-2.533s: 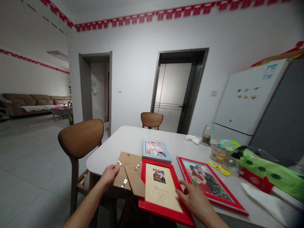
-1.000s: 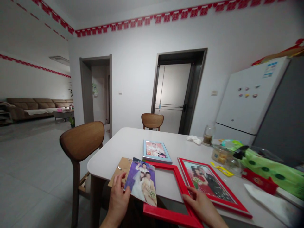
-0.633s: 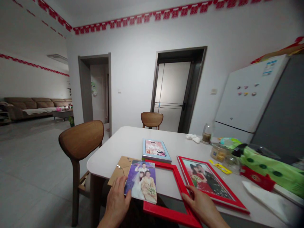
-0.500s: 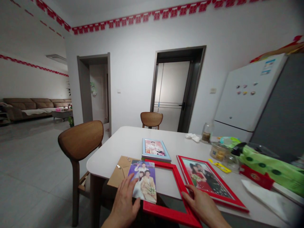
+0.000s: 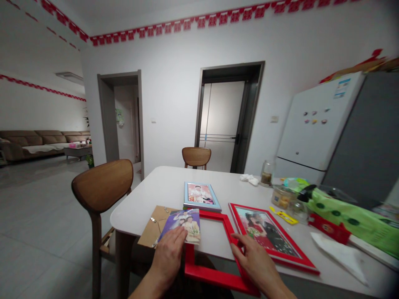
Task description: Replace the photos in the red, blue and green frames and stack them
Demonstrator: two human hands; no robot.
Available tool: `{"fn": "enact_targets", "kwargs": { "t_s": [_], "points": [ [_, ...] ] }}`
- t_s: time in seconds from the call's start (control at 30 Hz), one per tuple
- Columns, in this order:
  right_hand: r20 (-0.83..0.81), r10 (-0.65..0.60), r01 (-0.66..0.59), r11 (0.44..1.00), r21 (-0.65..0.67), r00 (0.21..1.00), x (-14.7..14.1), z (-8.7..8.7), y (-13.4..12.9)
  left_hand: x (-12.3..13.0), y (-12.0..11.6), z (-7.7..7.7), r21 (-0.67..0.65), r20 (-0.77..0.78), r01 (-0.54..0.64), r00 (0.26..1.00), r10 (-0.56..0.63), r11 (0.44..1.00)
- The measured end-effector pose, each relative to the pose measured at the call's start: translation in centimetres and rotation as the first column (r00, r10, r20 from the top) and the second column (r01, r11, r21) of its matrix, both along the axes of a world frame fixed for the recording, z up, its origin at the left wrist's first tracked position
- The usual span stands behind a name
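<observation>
Flatly, my left hand [image 5: 171,251] lies over the near part of a photo print [image 5: 192,220], fingers stretched out, while I cannot tell whether that grip pinches the paper, its thumb being hidden. My right hand [image 5: 254,255] rests curled at the right bar of a bare red frame [image 5: 218,277]; whether this grip closes beneath the bar, I cannot see. The print overlaps both the frame's left bar and a brown backing board [image 5: 151,230], so pressing unevenly could bend it, and dragging it left across the metal clips [image 5: 152,220] could scratch it. The frame's near bar juts past the counter's edge; should my right hand let go, it might tip toward me. Around this, the pale counter [image 5: 162,187] carries a blue-framed picture [image 5: 201,194] at the far side, a red-framed one [image 5: 264,234] just right, then a yellow object [image 5: 285,216], a tub [image 5: 282,197] and a green bag [image 5: 349,216] further right. Beyond stand two wooden chairs [image 5: 106,182], a door [image 5: 222,120], a fridge [image 5: 311,133] at right and a sofa [image 5: 31,141] far left.
</observation>
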State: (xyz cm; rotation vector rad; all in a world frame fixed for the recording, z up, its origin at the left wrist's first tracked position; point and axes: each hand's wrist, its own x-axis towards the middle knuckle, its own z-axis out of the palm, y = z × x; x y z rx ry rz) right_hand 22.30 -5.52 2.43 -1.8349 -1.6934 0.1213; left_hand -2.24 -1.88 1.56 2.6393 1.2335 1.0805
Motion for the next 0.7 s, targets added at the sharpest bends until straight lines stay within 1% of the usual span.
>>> {"fn": "enact_targets", "kwargs": {
  "t_s": [0.07,0.13,0.17,0.2,0.23,0.27,0.3,0.33,0.37,0.4,0.43,0.47,0.5,0.53,0.57,0.6,0.63,0.67,0.7],
  "points": [
    [-0.083,0.064,-0.059,0.996,0.06,0.995,-0.8,0.8,0.0,-0.3,0.6,1.3,0.04,0.188,-0.029,0.982,0.021,0.999],
    [-0.212,0.131,-0.111,0.988,0.103,0.968,-1.9,1.5,0.0,-0.4,0.9,3.0,0.023,0.399,-0.058,0.916,0.044,0.998],
    [-0.289,0.16,-0.134,0.985,0.106,0.944,-2.6,1.8,0.0,-0.3,0.9,3.9,-0.008,0.505,-0.063,0.861,0.059,0.998],
    [-0.374,0.181,-0.159,0.983,0.091,0.909,-3.4,1.9,0.1,0.0,0.7,4.7,-0.056,0.608,-0.054,0.79,0.077,0.997],
    [-0.47,0.191,-0.184,0.981,0.061,0.862,-4.2,1.9,0.1,0.4,0.4,5.3,-0.119,0.704,-0.018,0.704,0.097,0.993],
    [-0.578,0.181,-0.208,0.978,0.019,0.795,-5.0,1.7,0.3,1.1,0.0,5.7,-0.185,0.787,0.045,0.605,0.121,0.982],
    [-0.695,0.15,-0.232,0.972,-0.025,0.704,-5.8,1.5,0.4,1.8,-0.5,5.9,-0.246,0.853,0.133,0.5,0.149,0.96],
    [-0.808,0.106,-0.251,0.966,-0.054,0.58,-6.5,1.3,0.6,2.7,-0.9,5.8,-0.293,0.898,0.238,0.401,0.181,0.926],
    [-0.901,0.062,-0.258,0.964,-0.056,0.429,-7.1,1.0,0.9,3.5,-1.3,5.6,-0.318,0.925,0.344,0.318,0.209,0.883],
    [-0.963,0.033,-0.244,0.969,-0.034,0.267,-7.5,0.9,1.1,4.3,-1.7,5.2,-0.322,0.94,0.44,0.253,0.229,0.838],
    [-0.993,0.03,-0.209,0.978,0.005,0.116,-7.6,0.8,1.3,5.0,-1.9,4.7,-0.312,0.949,0.517,0.205,0.238,0.797],
    [-0.999,0.049,-0.16,0.986,0.049,-0.003,-7.5,0.8,1.5,5.4,-2.0,4.1,-0.296,0.955,0.576,0.177,0.237,0.762],
    [-0.994,0.073,-0.109,0.991,0.082,-0.079,-7.2,1.0,1.7,5.7,-2.1,3.5,-0.282,0.959,0.62,0.167,0.228,0.732],
    [-0.99,0.081,-0.073,0.993,0.09,-0.113,-6.6,1.2,1.8,5.7,-2.0,3.0,-0.28,0.96,0.645,0.174,0.22,0.711],
    [-0.991,0.067,-0.064,0.995,0.075,-0.115,-5.8,1.4,1.9,5.5,-1.9,2.6,-0.295,0.955,0.651,0.199,0.219,0.699],
    [-0.995,0.039,-0.085,0.995,0.047,-0.092,-4.8,1.7,2.0,5.1,-1.7,2.1,-0.331,0.943,0.634,0.244,0.226,0.699],
    [-0.999,0.004,-0.129,0.992,0.01,-0.048,-3.8,1.8,2.0,4.6,-1.6,1.7,-0.381,0.921,0.593,0.311,0.234,0.71],
    [-0.999,-0.03,-0.184,0.982,-0.032,0.013,-2.7,1.9,2.0,4.1,-1.5,1.4,-0.437,0.884,0.529,0.403,0.238,0.728],
    [-0.995,-0.055,-0.238,0.969,-0.074,0.083,-1.7,1.8,2.0,3.6,-1.5,1.1,-0.49,0.825,0.446,0.515,0.233,0.749]
  ]
}}
